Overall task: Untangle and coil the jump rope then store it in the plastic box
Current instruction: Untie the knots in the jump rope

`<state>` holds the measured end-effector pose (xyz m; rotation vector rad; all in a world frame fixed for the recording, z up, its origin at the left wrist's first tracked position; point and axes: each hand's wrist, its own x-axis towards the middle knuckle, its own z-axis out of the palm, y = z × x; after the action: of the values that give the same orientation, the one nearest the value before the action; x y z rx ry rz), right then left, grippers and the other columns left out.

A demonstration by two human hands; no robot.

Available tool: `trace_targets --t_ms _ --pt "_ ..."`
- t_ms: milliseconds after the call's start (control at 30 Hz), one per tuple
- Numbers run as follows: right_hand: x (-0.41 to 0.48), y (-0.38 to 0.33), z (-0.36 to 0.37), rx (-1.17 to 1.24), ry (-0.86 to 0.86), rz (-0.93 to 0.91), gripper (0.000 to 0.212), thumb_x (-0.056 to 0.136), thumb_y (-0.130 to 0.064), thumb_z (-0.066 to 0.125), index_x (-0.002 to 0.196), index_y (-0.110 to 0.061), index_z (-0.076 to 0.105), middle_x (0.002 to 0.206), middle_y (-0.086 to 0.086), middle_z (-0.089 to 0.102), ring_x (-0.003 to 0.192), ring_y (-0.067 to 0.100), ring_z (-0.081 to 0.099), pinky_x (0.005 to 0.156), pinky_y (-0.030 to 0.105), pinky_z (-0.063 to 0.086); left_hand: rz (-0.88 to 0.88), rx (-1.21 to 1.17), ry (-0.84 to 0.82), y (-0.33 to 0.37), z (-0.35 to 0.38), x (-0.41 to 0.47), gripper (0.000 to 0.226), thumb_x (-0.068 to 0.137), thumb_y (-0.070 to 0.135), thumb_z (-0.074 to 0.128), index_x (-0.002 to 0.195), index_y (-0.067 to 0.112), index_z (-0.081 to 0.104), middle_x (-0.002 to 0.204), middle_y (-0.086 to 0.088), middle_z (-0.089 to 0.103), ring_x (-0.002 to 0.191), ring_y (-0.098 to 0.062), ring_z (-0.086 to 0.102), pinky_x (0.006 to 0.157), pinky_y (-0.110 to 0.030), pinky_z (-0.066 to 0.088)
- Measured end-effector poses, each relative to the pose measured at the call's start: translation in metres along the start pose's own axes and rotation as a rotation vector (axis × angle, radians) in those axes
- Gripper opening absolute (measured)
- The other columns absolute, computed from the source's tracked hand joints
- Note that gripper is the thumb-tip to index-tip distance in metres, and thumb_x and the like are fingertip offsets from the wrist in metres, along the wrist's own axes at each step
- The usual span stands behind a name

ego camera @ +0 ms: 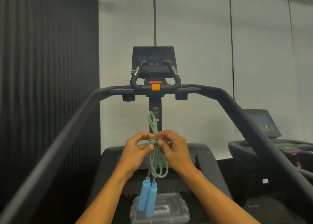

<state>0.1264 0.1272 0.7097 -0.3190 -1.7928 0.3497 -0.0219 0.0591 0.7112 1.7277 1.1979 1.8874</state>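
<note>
A green braided jump rope (156,162) hangs folded in front of me, with a knot at its middle. My left hand (135,154) and my right hand (174,151) both pinch the rope at the knot, fingertips almost touching. A loop of rope stands up above the hands. Two light blue handles (147,199) dangle side by side below. Under them a clear plastic box (176,208) with its lid on rests on the treadmill deck.
I stand on a black treadmill; its console (153,61) is straight ahead and its side rails (55,144) run along both sides. A second treadmill (264,123) stands to the right. A dark ribbed wall is at the left.
</note>
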Motion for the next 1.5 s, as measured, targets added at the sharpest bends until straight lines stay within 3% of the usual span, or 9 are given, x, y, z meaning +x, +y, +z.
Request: trace_targets --t_ms 200,333,533,700,900,1100,1233,1500 --pt "0.013 -0.007 -0.010 -0.158 -0.107 -0.150 0.029 0.095 -0.003 0.062 0.116 -0.019 0.075 0.098 -0.001 0.052 0.087 -0.004 0.052 0.077 0.007 0.042 -0.004 -0.017 0.003 0.004 0.000 -0.001 0.023 0.095 -0.004 0.060 0.107 0.016 0.064 0.110 -0.007 0.074 0.105 -0.022 0.072 0.090 -0.036 0.059" --pt "0.024 -0.011 -0.019 -0.271 -0.200 -0.209 0.025 0.095 -0.001 0.061 0.111 -0.012 0.077 0.107 0.006 0.052 0.086 0.008 0.052 0.077 0.005 0.040 -0.019 -0.031 -0.026 0.005 -0.001 -0.004 0.023 0.095 -0.006 0.059 0.105 0.015 0.062 0.106 -0.010 0.076 0.104 -0.023 0.072 0.090 -0.035 0.058" --pt "0.027 -0.020 -0.033 -0.280 -0.246 -0.242 0.017 0.093 -0.012 0.067 0.107 -0.014 0.076 0.105 0.002 0.063 0.087 0.017 0.064 0.079 0.034 0.056 -0.004 -0.048 0.014 0.014 -0.002 -0.006 0.020 0.091 -0.003 0.066 0.101 0.015 0.066 0.100 -0.007 0.077 0.098 -0.019 0.074 0.082 -0.026 0.056" --pt "0.018 -0.024 -0.035 -0.368 -0.254 -0.289 0.020 0.092 -0.018 0.069 0.107 -0.007 0.077 0.113 0.003 0.060 0.085 0.018 0.066 0.080 0.037 0.058 0.043 0.025 0.017 0.019 -0.001 -0.006 0.017 0.088 -0.002 0.071 0.098 0.011 0.066 0.097 -0.008 0.075 0.091 -0.018 0.073 0.079 -0.026 0.057" --pt "0.011 -0.032 -0.033 -0.540 -0.239 -0.303 0.016 0.094 -0.017 0.065 0.092 -0.003 0.072 0.117 0.005 0.055 0.070 0.028 0.063 0.070 0.043 0.056 0.123 0.155 -0.005 0.020 0.000 -0.009 0.021 0.082 -0.006 0.074 0.091 0.011 0.067 0.095 -0.007 0.073 0.093 -0.022 0.072 0.085 -0.027 0.057" --pt "0.012 -0.031 -0.026 -0.749 -0.306 -0.400 0.020 0.095 -0.013 0.057 0.105 0.004 0.061 0.123 0.017 0.050 0.050 0.036 0.054 0.050 0.051 0.051 0.125 0.164 -0.019 0.020 -0.001 -0.017 0.028 0.081 -0.007 0.076 0.085 0.020 0.070 0.098 -0.005 0.076 0.097 -0.019 0.073 0.090 -0.033 0.058" --pt "0.009 -0.030 -0.024 -0.651 -0.207 -0.395 0.016 0.090 -0.012 0.060 0.095 0.004 0.060 0.109 0.018 0.053 0.048 0.033 0.050 0.044 0.048 0.048 0.130 0.149 -0.016 0.025 0.001 -0.019 0.020 0.082 -0.003 0.077 0.089 0.015 0.070 0.097 -0.004 0.076 0.098 -0.017 0.073 0.093 -0.033 0.057" --pt "0.004 -0.032 -0.017 -0.264 0.057 -0.069 0.012 0.085 -0.007 0.067 0.082 -0.008 0.055 0.090 0.000 0.050 0.074 0.016 0.056 0.068 0.039 0.053 0.149 0.043 -0.016 0.037 0.005 -0.019 0.017 0.081 -0.004 0.077 0.093 0.006 0.068 0.102 -0.004 0.077 0.102 -0.017 0.073 0.089 -0.026 0.057"
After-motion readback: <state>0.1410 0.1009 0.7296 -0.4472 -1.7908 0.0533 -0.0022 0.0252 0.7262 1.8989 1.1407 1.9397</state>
